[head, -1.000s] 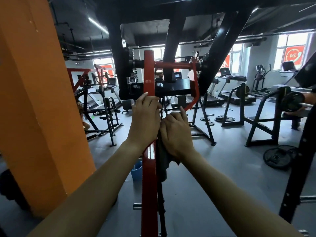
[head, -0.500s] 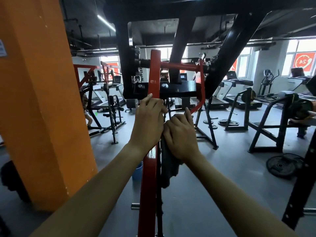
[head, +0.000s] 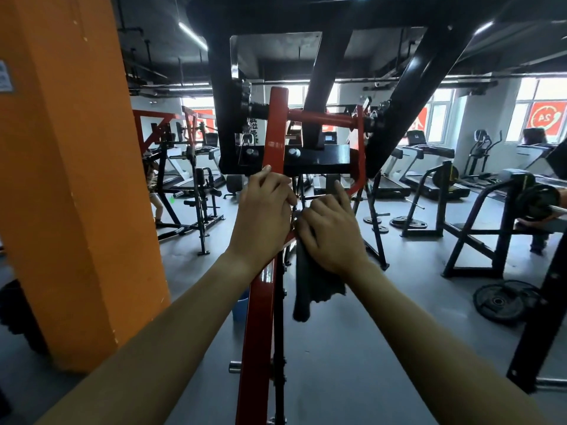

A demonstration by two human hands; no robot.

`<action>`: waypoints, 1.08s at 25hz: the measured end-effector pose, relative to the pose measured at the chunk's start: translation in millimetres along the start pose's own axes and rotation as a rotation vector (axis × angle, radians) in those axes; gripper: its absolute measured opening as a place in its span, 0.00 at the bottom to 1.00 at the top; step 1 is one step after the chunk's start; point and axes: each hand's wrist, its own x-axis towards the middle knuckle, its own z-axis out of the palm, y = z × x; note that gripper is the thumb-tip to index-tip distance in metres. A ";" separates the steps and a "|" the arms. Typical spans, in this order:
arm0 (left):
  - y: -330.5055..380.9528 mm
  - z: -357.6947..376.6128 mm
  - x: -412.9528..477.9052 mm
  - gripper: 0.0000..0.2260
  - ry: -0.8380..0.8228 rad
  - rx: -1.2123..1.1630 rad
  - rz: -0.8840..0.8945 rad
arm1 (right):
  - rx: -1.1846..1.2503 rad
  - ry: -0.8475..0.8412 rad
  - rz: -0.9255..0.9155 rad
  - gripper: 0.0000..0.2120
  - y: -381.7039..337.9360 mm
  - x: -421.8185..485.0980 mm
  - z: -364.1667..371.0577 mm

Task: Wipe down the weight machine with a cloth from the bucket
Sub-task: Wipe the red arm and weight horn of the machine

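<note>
- left hand [head: 264,213]: fingers [head: 277,184] curled tight round the red bar [head: 260,317] of the weight machine, gripping it high up, just under the black crosspiece.
- right hand [head: 333,237]: just beside the left, almost touching it. It holds the cloth [head: 310,289] against the right side of the red bar, fingers bent over the cloth top, index finger sticking out straighter and pointing up.
- cloth: dark grey, soft, matte, crumpled. It is bunched under the right palm, and the rest hangs down in a long limp fold with a ragged lower edge, right of the bar.
- red bar: flat-sided rectangular steel tube with glossy paint and shiny reflections. It runs from the bottom edge up the centre and joins a round red cross tube at the top.
- black frame [head: 408,96]: thick, square-section, gloss black beams angled overhead, with bolts and a threaded rod at the pivot.
- bucket [head: 240,305]: blue plastic, on the floor [head: 368,348] left of the red bar, mostly hidden behind bar and left forearm; contents not visible.
- orange pillar [head: 70,179]: broad, matte painted, with a few chips, filling the left side.
- floor: smooth grey.
- weight plate [head: 503,302]: black round disc lying flat on the floor, well apart, to the right.
- treadmills [head: 429,167] by the windows at the back.
</note>
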 end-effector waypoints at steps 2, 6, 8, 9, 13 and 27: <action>1.7 -0.9 -0.6 0.08 0.007 0.011 0.005 | -0.019 0.041 0.124 0.14 14.3 6.1 -0.2; 0.4 0.6 0.8 0.08 0.010 -0.011 -0.017 | 0.078 0.137 0.322 0.12 -32.3 0.6 11.4; -0.3 0.0 0.8 0.08 0.007 -0.033 -0.030 | 0.096 0.093 0.181 0.12 -45.6 -11.3 12.1; 0.0 -0.4 0.5 0.09 0.006 -0.034 -0.025 | 0.077 0.059 0.114 0.13 -39.4 -12.8 9.9; 1.8 -2.6 -0.9 0.09 0.009 -0.021 -0.002 | -0.019 0.069 0.198 0.15 -2.6 1.0 6.0; 0.3 -0.6 0.2 0.09 0.009 -0.072 -0.033 | 0.124 0.235 0.342 0.15 -40.3 -26.7 12.5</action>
